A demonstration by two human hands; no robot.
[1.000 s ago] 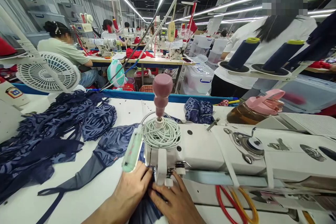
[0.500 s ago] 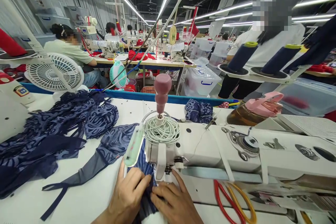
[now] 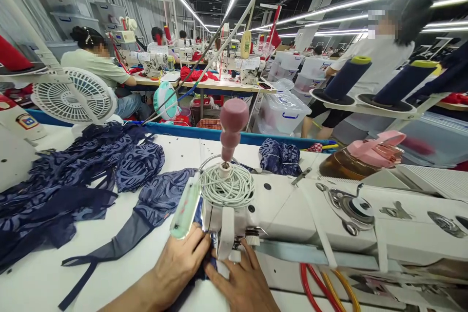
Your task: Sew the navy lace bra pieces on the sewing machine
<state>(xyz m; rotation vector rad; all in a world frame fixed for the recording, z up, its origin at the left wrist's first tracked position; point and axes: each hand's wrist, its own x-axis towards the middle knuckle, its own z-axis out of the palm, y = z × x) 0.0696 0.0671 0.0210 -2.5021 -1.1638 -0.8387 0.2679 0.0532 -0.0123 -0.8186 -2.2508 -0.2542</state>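
A white sewing machine [image 3: 292, 209] fills the right half of the table, with a coil of white cord [image 3: 226, 184] and a pink knob [image 3: 233, 124] on its head. Both hands lie on navy patterned fabric [image 3: 161, 197] at the needle, which the machine head hides. My left hand [image 3: 179, 265] presses the fabric just left of the presser foot, fingers together. My right hand [image 3: 243, 282] pins the same fabric just right of it, fingers bent down. The fabric runs back and left from under the machine head.
A heap of navy lace pieces [image 3: 73, 170] covers the table's left, behind it a small white fan [image 3: 73, 97]. Navy thread cones [image 3: 345, 78] and a pink-lidded bottle [image 3: 361, 156] stand at the right. Other workers sit at machines beyond; a person in white [image 3: 369, 73] stands far right.
Both hands have stayed at the needle, the left one shifting slightly forward with the fabric. The person in white has moved further away to the right.
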